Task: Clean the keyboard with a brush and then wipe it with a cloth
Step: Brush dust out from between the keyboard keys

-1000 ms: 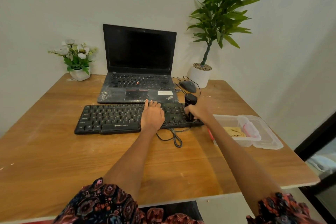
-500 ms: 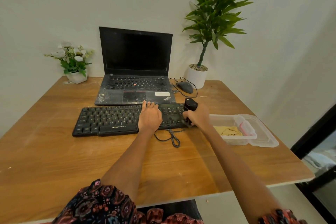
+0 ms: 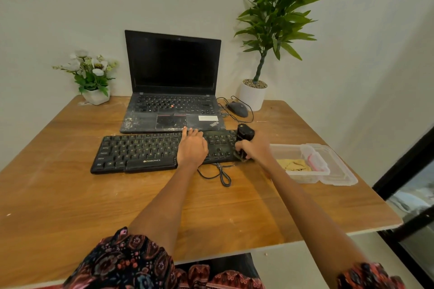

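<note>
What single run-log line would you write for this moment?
stage: brushing | left hand: flat on keyboard | right hand: gripping brush at keyboard's right end | cloth: in container

- One head-worn wide-angle camera is looking forward and down from above the near edge of the wooden table (image 3: 70, 206).
- It is facing the wall, taking in the laptop (image 3: 172, 82) and both potted plants at the far side.
- Both forearms are reaching away from the lens; sleeves are filling the bottom edge.
- Straight lines are bowing near the frame edges.
</note>
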